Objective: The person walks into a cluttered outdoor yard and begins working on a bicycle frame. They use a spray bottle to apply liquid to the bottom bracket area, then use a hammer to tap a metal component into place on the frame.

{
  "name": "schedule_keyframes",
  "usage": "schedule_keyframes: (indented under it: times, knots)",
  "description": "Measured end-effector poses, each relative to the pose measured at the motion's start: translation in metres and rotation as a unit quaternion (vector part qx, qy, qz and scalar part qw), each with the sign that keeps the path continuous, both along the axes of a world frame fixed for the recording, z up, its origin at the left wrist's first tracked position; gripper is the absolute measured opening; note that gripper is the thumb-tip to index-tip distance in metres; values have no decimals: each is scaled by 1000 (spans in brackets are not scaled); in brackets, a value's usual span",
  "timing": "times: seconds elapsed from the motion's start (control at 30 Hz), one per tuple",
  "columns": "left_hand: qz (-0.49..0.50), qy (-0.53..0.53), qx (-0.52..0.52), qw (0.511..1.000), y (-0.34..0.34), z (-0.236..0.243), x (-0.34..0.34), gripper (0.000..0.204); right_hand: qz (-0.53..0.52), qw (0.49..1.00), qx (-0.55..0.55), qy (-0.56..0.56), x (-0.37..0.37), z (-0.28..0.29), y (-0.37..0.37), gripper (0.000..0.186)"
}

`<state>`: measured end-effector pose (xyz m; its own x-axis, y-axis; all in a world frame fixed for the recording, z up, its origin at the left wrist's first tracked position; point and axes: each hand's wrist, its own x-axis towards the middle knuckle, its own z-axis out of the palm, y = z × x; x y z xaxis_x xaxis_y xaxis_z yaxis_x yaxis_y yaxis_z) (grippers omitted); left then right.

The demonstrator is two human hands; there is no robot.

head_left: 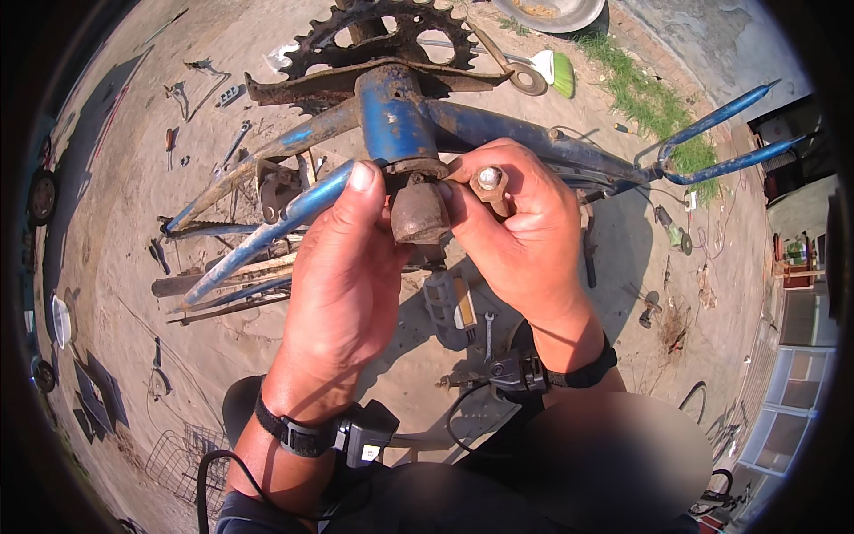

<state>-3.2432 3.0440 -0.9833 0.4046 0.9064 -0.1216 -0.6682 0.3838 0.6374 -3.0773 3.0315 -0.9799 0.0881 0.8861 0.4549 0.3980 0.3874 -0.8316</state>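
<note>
A blue, rust-worn bicycle frame (311, 200) lies in front of me, its bottom bracket shell (390, 116) at the upper middle. Beyond the shell is a rusty toothed chainring (382, 40). A rusty crank arm end (421, 214) sits at the shell's near end. My left hand (342, 285) is closed at its left side, thumb up against the shell, other fingers mostly hidden. My right hand (527, 240) has its thumb tip against the crank arm's right side. A rusty hex-headed bolt (491, 182) sticks up from its curled fingers.
A grey pedal (445, 307) and an open-ended wrench (489, 334) are below the crank. Loose tools, including a screwdriver (169, 139), are scattered on the concrete at left. The blue fork (725, 133) extends right. An angle grinder (673, 230) lies right, a metal basin (556, 12) far back.
</note>
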Motion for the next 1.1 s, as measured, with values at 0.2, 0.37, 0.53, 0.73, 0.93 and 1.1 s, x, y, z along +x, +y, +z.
schedule_keyframes:
  times: [0.2,0.37,0.53,0.73,0.93,1.1]
  knots:
    - [9,-7,-1,1000,1,2,1,37,0,995,19,96,-3,7,0,16]
    - [13,0,-2,1000,1,3,2,37,-10,996,81,-20,-4,13,3,14]
    - [3,9,17,1000,3,1,4,41,-15,998,56,24,-8,10,0,14]
    - [11,37,-9,999,-1,5,5,52,-11,998,47,46,-9,8,0,13]
    - [2,55,16,998,2,4,2,50,-10,998,34,43,-8,5,-1,13]
    - [-6,79,41,996,2,5,3,48,-5,999,12,40,-6,-2,-2,15]
